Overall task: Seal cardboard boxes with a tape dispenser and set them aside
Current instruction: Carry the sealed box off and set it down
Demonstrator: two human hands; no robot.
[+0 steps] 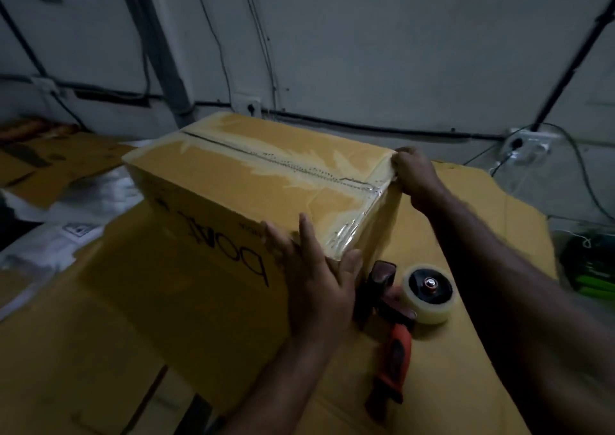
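A closed brown cardboard box (233, 181) sits in front of me, clear tape running along its top seam and across its right end. My left hand (316, 278) lies flat against the box's near right corner with the fingers straight. My right hand (414, 176) is at the far right top corner, fingers curled over the taped edge. A tape dispenser (402, 311) with an orange handle and a roll of clear tape lies on the table beside the box, below my right forearm, with neither hand on it.
Flattened cardboard sheets (492, 208) cover the table under and around the box. More flat cardboard (56, 161) lies at the far left. Green items (592, 274) sit at the right edge. A wall with cables and sockets (529, 144) stands close behind.
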